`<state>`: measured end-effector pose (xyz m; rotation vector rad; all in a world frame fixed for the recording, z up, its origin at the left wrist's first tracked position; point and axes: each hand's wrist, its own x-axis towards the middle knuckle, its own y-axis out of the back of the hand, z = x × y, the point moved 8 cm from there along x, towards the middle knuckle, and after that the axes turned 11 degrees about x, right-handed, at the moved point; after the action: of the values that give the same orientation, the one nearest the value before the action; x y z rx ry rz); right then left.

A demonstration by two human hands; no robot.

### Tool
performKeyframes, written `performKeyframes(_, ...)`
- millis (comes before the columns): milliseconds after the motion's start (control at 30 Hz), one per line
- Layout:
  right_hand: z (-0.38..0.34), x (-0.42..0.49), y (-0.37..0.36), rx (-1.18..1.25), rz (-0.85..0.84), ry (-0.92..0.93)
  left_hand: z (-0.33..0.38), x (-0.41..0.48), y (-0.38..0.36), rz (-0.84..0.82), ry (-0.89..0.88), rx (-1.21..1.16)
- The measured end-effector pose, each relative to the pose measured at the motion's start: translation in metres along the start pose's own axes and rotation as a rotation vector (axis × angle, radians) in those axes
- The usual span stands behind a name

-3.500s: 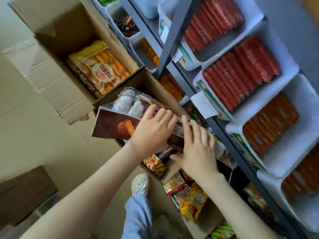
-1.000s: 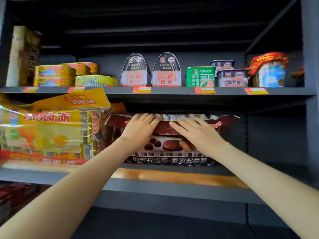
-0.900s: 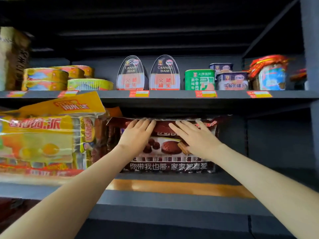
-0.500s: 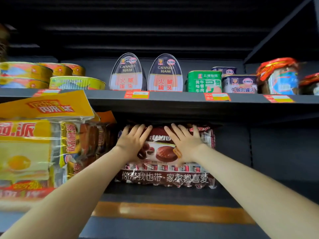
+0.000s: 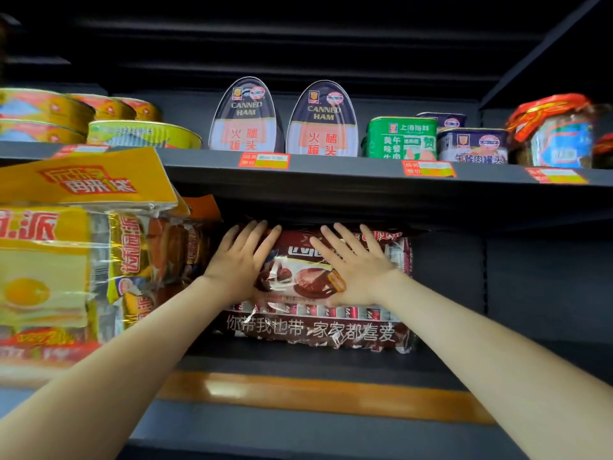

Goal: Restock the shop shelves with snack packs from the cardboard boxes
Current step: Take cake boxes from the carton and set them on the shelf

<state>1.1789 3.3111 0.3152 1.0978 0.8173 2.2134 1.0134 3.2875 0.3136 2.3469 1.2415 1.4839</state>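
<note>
A large dark red snack pack (image 5: 311, 330) with white lettering and pictures of chocolate pies stands upright on the dark shelf (image 5: 298, 363), its top tucked under the shelf above. My left hand (image 5: 240, 260) presses flat on the pack's upper left with straight fingers. On its upper right my right hand (image 5: 353, 263) presses the same way, fingers spread. No cardboard box is in view.
Yellow egg-pie packs (image 5: 66, 260) fill the shelf to the left, touching the red pack's left side. The shelf is bare to the right of the pack. The upper shelf (image 5: 331, 175) holds canned ham tins (image 5: 247, 117), green and blue tins and a jar (image 5: 554, 131).
I lifted the red pack out of the cardboard box on the floor and up to the shelf. Over the last second both hands have pushed it deeper in, under the upper shelf.
</note>
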Motion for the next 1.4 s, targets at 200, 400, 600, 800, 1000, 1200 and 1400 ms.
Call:
performKeyframes(200, -0.019, -0.031, 0.030, 0.175, 0.129, 0.029, -0.004, -0.022, 0.021, -0.042, 0.082, -0.204)
performKeyframes(400, -0.065, -0.124, 0.078, 0.489, 0.427, 0.121, 0.004, -0.123, 0.097, 0.341, 0.119, -0.665)
performKeyframes(600, -0.143, -0.235, 0.064, 0.843, 0.549, 0.246, 0.051, -0.289, 0.113, 0.307, 0.194, -0.750)
performKeyframes(800, -0.293, -0.348, -0.039, 1.234, -0.046, 0.358, 0.124, -0.494, 0.053, -0.428, 0.375, -0.819)
performKeyframes(1000, -0.439, -0.463, -0.090, 1.413, -0.644, 0.486, 0.155, -0.686, 0.040, -0.976, 0.409, -0.800)
performKeyframes(1200, -0.539, -0.533, -0.106, 1.417, -0.954, 0.584, 0.146, -0.791, 0.026, -1.199, 0.540, -0.841)
performKeyframes(1400, -0.606, -0.553, -0.184, 1.289, -1.180, 0.458, 0.136, -0.894, -0.042, -1.471, 0.610, -0.798)
